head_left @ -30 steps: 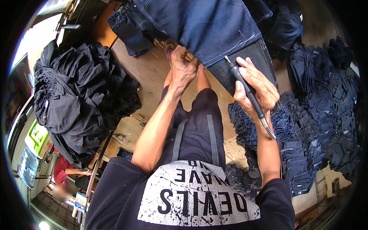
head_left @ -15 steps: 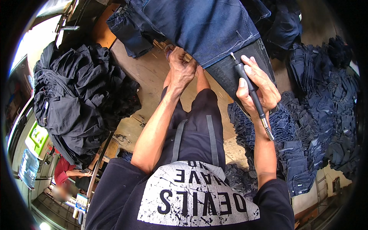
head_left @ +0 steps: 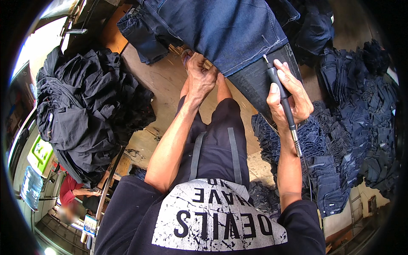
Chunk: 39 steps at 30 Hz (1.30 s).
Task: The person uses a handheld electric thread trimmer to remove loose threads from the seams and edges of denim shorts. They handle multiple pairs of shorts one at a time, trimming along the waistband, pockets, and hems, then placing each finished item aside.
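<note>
Left hand (head_left: 202, 78) is pinching the jeans hem (head_left: 238, 63), fingers closed on denim | right hand (head_left: 289, 100) is gripping the pen-shaped rotary tool (head_left: 280, 97), its tip pointing far-left, just right of the hem.

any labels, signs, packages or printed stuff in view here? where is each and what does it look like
Green sign or panel: far left edge, rounded rectangle, bright green with a pale border.
Printed patch: on the person's black shirt, bottom centre, grey cracked block with dark lettering.
Water bottle: lower left, large, clear bluish, ribbed.
Small printed package or card: lower left, white and blue; too small to tell more.
</note>
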Available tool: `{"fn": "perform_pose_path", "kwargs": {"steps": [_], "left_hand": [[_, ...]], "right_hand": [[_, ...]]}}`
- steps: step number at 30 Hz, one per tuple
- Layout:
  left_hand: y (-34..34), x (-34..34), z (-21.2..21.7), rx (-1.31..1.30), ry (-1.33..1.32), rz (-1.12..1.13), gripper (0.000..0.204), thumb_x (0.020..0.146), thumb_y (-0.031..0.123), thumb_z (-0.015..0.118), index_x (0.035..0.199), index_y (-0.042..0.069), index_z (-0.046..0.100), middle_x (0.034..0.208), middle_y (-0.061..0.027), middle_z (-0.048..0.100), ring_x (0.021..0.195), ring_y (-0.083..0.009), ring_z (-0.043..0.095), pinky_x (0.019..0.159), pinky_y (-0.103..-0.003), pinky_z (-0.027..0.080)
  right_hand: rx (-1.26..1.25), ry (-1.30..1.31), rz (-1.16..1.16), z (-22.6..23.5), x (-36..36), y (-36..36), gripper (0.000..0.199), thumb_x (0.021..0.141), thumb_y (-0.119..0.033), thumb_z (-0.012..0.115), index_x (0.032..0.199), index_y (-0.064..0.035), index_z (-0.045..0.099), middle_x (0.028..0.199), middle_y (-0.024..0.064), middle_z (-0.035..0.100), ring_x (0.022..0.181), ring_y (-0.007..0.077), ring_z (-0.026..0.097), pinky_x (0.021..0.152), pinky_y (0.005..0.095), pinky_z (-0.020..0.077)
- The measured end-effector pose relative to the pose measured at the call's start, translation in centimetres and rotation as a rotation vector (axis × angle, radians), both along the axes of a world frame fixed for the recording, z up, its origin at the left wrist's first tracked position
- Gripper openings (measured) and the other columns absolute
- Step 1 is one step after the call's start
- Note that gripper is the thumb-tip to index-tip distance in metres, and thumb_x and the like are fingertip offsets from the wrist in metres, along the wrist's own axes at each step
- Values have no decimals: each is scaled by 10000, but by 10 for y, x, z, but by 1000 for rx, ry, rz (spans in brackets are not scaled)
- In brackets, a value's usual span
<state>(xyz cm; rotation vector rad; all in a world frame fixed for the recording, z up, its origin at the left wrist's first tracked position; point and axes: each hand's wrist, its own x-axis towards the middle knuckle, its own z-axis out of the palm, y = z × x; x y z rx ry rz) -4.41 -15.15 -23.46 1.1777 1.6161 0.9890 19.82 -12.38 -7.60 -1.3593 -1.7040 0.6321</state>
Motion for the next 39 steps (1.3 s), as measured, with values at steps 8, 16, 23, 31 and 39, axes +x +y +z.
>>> {"fn": "perform_pose_path", "kwargs": {"steps": [8,16,23,31,39], "left_hand": [[1,2,7,6,-56,16,183,968,-74,604,1030,21,748,935,77,690,869,-50,590,774,-240,471],[2,3,8,16,-46,18,181,969,-66,579,1024,8,735,906,83,662,856,-51,569,763,-245,468],[1,1,3,26,-13,5,151,995,-47,580,1025,2,720,924,76,667,851,-52,578,743,-238,464],[4,1,8,46,-13,-13,224,987,-64,549,1076,3,744,969,53,693,887,-63,600,765,-235,476],[6,7,12,81,-43,12,319,973,-82,474,1108,5,749,1016,39,723,931,-80,627,827,-241,492]], "right_hand": [[4,3,-59,-4,1,-2,305,837,55,750,1140,74,783,1140,254,812,1147,396,797,1094,538,610],[29,-22,-92,-9,4,0,310,847,59,744,1156,66,768,1171,260,807,1168,404,789,1094,522,612],[42,-62,-56,-7,7,1,306,849,62,742,1155,67,761,1171,261,804,1168,401,789,1094,530,613],[41,20,-12,-5,4,-4,308,855,54,742,1161,74,751,1167,280,798,1169,400,788,1100,542,605],[26,-37,-39,-6,2,-2,296,854,56,743,1148,75,767,1162,264,805,1174,399,787,1112,529,599]]}}
